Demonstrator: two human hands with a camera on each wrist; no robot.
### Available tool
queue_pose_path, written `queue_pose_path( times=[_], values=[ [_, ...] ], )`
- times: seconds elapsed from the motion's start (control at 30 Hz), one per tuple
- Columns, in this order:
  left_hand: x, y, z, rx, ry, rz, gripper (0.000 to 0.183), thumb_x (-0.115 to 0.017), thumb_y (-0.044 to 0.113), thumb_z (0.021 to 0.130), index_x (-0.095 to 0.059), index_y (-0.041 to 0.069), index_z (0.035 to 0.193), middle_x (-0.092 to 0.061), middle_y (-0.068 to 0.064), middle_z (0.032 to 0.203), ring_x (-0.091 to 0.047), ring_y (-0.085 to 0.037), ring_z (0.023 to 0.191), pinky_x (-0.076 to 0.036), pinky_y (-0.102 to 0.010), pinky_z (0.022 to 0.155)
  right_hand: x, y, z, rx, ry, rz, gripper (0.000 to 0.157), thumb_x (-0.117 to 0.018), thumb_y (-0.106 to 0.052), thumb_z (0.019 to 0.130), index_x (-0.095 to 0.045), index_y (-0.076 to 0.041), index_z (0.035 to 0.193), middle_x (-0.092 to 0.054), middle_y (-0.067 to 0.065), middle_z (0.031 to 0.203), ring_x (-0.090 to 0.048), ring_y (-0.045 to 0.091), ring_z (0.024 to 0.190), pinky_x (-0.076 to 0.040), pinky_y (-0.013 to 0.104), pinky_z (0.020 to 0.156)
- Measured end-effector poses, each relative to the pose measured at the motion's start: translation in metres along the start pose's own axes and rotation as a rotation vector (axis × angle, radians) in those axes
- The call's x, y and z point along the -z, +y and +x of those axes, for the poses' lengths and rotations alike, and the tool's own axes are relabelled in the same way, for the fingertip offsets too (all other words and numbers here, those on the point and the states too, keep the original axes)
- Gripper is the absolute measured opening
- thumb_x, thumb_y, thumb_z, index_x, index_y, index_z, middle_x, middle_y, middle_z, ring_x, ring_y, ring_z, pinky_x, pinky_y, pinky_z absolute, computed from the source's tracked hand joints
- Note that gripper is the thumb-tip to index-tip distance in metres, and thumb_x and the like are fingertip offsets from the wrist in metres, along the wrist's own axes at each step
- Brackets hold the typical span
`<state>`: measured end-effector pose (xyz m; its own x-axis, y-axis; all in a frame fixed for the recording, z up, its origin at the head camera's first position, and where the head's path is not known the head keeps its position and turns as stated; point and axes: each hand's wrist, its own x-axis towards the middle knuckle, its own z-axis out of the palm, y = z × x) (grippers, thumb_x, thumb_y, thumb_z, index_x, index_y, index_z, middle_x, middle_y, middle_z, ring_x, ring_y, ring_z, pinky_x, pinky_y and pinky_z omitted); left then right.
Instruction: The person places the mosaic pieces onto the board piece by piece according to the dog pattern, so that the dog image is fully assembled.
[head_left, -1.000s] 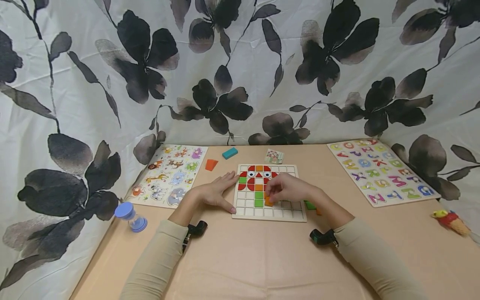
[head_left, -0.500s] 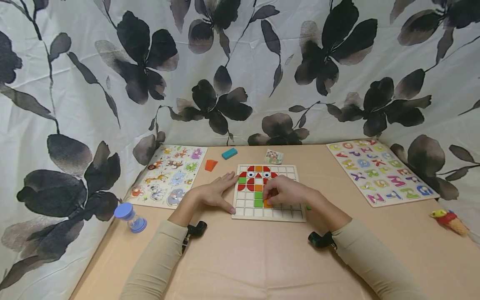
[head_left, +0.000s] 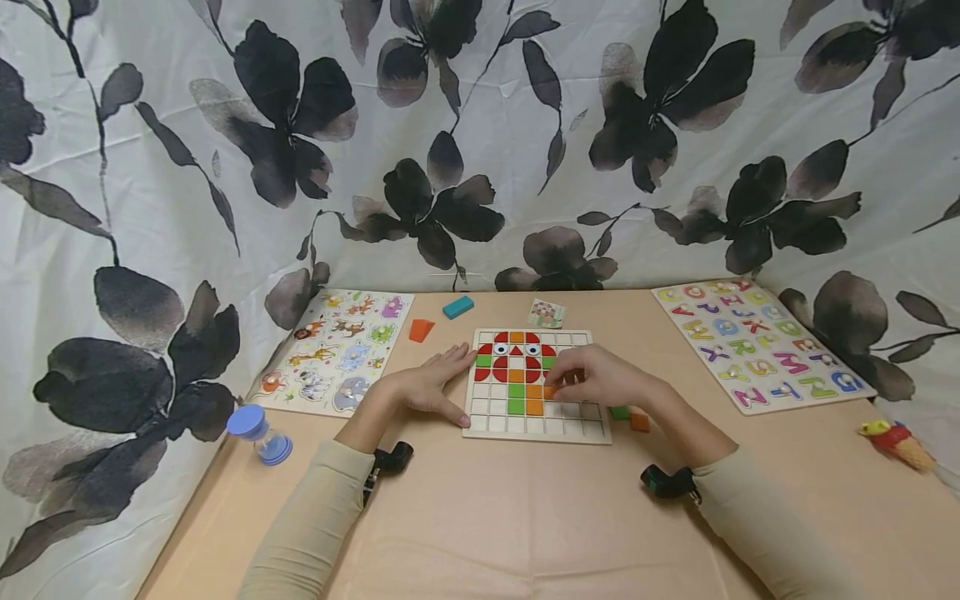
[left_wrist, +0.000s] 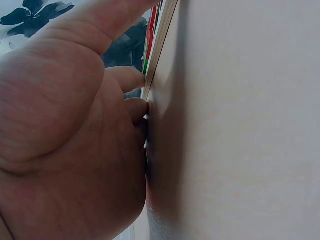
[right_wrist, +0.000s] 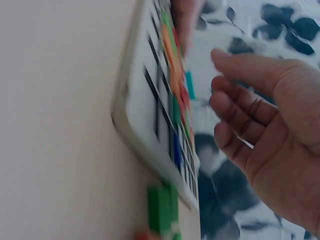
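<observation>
A white grid board [head_left: 491, 423] lies at the middle of the table in the head view, with red, orange, green and white tiles in its cells. Two orange tiles [head_left: 534, 407] stand in a column beside two green tiles [head_left: 516, 406]. Along the board's left edge, my left hand [head_left: 420, 387] rests with fingers and thumb extended, touching it. My right hand [head_left: 596, 373] hovers over the board's right part, fingers loosely bent; the right wrist view shows nothing between thumb and fingers. Loose green [head_left: 619, 412] and orange [head_left: 640, 422] blocks lie right of the board.
An animal puzzle sheet [head_left: 333, 354] lies left, a letter sheet [head_left: 763, 346] right. Behind the board are a blue block [head_left: 458, 307], orange pieces [head_left: 422, 330] and a small picture card [head_left: 547, 313]. A blue sand timer [head_left: 260, 435] stands at left; a small colourful toy [head_left: 900, 444] lies far right.
My right hand has let go of an orange tile, which now sits in the cell beside the lower green one, and has moved right. My left hand has stayed in place.
</observation>
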<state>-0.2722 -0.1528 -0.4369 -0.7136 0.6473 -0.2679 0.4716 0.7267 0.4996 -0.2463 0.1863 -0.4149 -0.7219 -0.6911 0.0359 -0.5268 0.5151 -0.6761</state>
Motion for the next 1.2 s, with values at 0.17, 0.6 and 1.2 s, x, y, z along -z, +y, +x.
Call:
queue_pose_path(
  times=[0.17,0.6,1.2],
  values=[
    [0.0,0.0,-0.001,0.006,-0.001,-0.009,0.121,-0.078,0.063,0.065,-0.01,0.019,0.156,0.004,-0.003,0.162,0.007,-0.022,0.148,-0.002,-0.046,0.118,0.023,0.012,-0.03,-0.077,0.007,0.127,0.022,-0.075,-0.017,0.084,-0.073,-0.013,0.106,-0.067,0.005,0.097,-0.056,0.023,0.083,-0.048,0.031,0.07],
    [-0.001,-0.002,0.0,0.004,-0.002,0.007,0.121,-0.077,0.064,0.066,-0.008,0.02,0.156,0.006,-0.003,0.162,0.007,-0.021,0.148,-0.001,-0.044,0.119,0.042,0.051,-0.087,-0.103,-0.187,0.204,0.024,-0.08,-0.01,0.076,-0.073,-0.007,0.099,-0.067,0.014,0.087,-0.058,0.021,0.069,-0.049,0.023,0.059],
    [-0.002,-0.001,0.0,0.001,0.005,-0.008,0.121,-0.077,0.063,0.066,-0.01,0.019,0.156,0.004,-0.004,0.162,0.006,-0.023,0.148,-0.002,-0.046,0.118,0.045,0.057,-0.096,-0.226,-0.084,0.018,0.024,-0.083,-0.013,0.073,-0.069,-0.016,0.093,-0.065,0.003,0.084,-0.057,0.019,0.075,-0.049,0.025,0.065]
  ],
)
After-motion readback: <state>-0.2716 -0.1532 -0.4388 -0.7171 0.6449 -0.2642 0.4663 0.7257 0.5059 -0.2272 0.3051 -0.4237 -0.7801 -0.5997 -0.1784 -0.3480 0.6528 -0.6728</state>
